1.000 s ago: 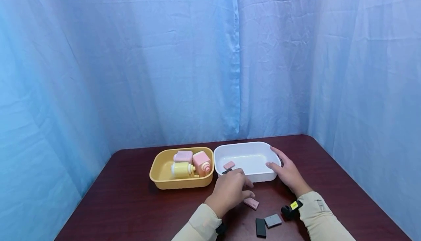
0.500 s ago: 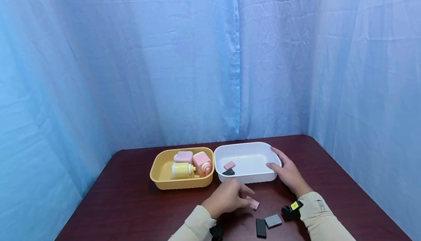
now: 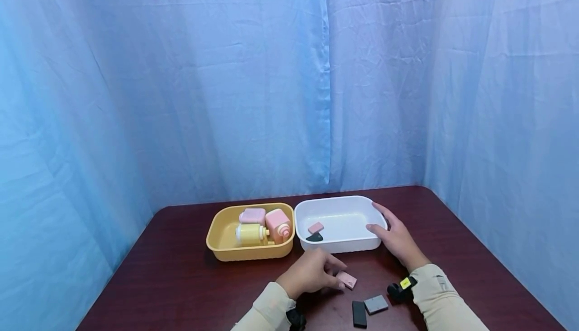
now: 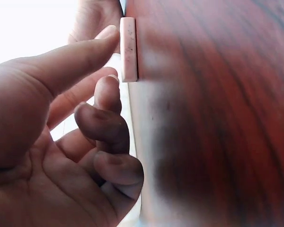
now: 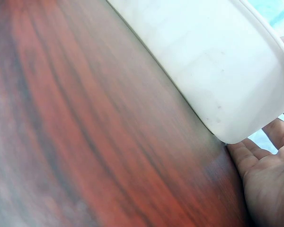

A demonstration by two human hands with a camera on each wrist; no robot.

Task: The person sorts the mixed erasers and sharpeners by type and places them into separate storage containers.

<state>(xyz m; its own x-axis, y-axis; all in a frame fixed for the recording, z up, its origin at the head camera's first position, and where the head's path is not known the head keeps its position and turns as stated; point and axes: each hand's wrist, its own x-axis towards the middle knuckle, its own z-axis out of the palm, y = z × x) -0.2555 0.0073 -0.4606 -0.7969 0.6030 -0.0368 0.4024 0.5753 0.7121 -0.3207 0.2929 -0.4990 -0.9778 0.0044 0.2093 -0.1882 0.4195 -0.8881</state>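
Observation:
My left hand is low over the table, thumb and index finger spread around a small pink eraser-like block. In the left wrist view, the thumb tip and index fingertip are close beside this dark-specked block, with the other fingers curled; contact is unclear. At its right end, the white plastic tray is gripped by my right hand, thumb over the rim and fingers outside. Inside the tray lie another pink block and a black triangular piece. The right wrist view shows the tray's outer wall.
A black block and a grey block lie side by side near the front. Left of the white tray is a yellow tray with a yellow bottle, a pink bottle and a lilac one. Blue curtains hang behind.
My left hand has drawn back from the white tray's front edge to the pink block on the table. The black piece now lies uncovered inside the tray. My right hand stays put.

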